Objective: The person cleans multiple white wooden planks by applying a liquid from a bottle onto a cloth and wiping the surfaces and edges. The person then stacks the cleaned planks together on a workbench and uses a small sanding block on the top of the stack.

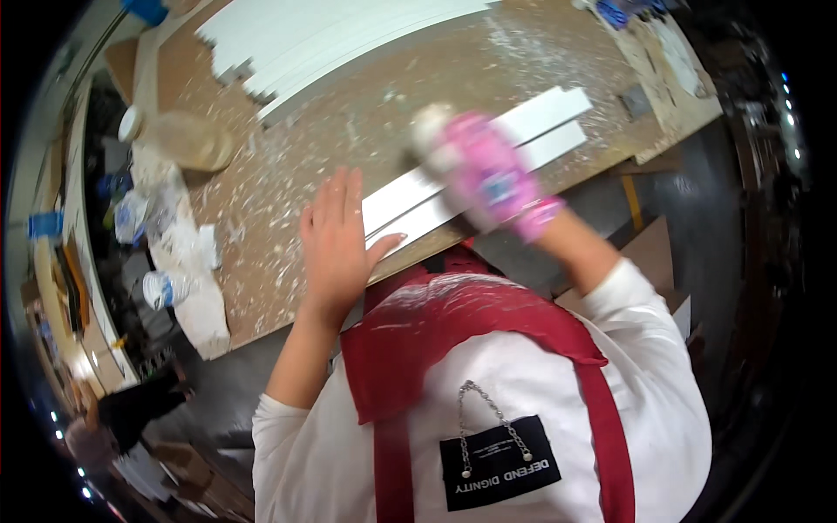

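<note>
Two long white strips lie side by side near the front edge of the worktable: a far strip and a near strip, with a narrow dark gap between them. My left hand is bare and rests at their left ends, fingers stretched out and thumb over the near strip. Over the middle of the strips is my right hand, in a pink glove with whitish, smeared-looking fingers. Motion blurs it, so I cannot make out whether it holds anything.
White slats are stacked across the far side of the smeared worktable. To the left stand a cloudy plastic jug and a white tub on stained paper. A grey square piece lies at right. Another person is at lower left.
</note>
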Motion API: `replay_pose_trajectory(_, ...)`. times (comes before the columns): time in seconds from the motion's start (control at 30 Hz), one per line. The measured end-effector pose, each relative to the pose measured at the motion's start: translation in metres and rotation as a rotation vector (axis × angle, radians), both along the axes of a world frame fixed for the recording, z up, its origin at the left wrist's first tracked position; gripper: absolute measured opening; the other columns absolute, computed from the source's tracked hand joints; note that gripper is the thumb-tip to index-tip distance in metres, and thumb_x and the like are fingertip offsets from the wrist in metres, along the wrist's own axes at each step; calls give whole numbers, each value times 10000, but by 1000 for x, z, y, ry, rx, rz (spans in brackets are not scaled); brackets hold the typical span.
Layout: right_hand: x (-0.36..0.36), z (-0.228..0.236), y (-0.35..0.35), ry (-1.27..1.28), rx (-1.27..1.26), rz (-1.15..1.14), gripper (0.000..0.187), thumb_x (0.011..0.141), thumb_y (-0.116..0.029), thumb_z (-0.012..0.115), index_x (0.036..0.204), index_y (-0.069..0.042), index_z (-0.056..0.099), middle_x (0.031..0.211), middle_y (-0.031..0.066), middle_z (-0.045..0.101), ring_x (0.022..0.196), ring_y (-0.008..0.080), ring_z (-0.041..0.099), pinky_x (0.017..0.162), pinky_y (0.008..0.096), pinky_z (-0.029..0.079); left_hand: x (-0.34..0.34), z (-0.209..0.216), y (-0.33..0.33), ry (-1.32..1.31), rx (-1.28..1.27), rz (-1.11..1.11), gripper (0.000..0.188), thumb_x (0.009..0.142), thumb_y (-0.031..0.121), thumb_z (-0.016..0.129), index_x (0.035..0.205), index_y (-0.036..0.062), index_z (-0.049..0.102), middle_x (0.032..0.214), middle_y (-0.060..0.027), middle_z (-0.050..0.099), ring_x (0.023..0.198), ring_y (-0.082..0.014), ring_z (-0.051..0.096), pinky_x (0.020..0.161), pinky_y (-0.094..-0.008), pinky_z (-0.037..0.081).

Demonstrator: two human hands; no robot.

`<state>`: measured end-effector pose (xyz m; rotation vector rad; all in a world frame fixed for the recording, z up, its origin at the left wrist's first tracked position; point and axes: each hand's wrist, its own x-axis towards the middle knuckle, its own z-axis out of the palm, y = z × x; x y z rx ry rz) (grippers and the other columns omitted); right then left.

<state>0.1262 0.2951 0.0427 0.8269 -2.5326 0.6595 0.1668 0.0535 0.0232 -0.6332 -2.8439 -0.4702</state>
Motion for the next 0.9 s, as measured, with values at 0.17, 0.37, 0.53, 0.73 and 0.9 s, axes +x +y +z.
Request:
replay_pose_trajectory(0.17, -2, -32, 22, -274, -105, -137, 163, 821, -133, 587, 966, -69, 622, 845, 50, 644, 857, 203, 644, 783, 348, 519, -18, -29, 11, -225, 57, -178, 509, 792, 298, 689, 1158, -14, 524, 1087, -208, 570, 1001, -381, 530, 855, -446, 437)
replay_pose_trajectory(0.37, -39, -44, 129, -488, 132, -692, 204, 873, -95, 559, 1070, -50, 587, 916, 91, 636, 863, 182, 631, 738, 303, 534, -19, -28, 27, -198, 59, -192, 510, 800, 283, 688, 1175, -15, 512, 1060, -218, 568, 992, -402, 526, 855, -461, 429)
replay_pose_trajectory(0.53, -3, -106, 72, -134, 60, -228, 364, 728, -78, 624, 1091, -78, 596, 1020, 123, 633, 964, 266, 624, 850, 361, 521, -11, -24, 18, -131, -5, -200, 508, 783, 250, 701, 1172, -13, 506, 1135, -238, 552, 1058, -429, 509, 892, -464, 428)
replay_pose_trajectory(0.73, -52, -77, 272, -364, -15, -868, 219, 875, -148, 544, 1064, -51, 596, 1020, 145, 633, 954, 249, 614, 805, 346, 509, -13, -23, 30, -167, 10, -198, 541, 782, 258, 710, 1203, -13, 505, 1164, -204, 565, 1121, -429, 500, 887, -474, 445)
replay_pose_trajectory(0.9, -37, -25, 236, -313, -111, -906, 174, 872, -123, 506, 1007, -60, 598, 975, 184, 636, 921, 353, 623, 785, 404, 511, -11, -26, 29, -106, 6, -209, 587, 770, 229, 722, 1251, 3, 474, 1163, -224, 561, 1106, -430, 512, 884, -483, 446)
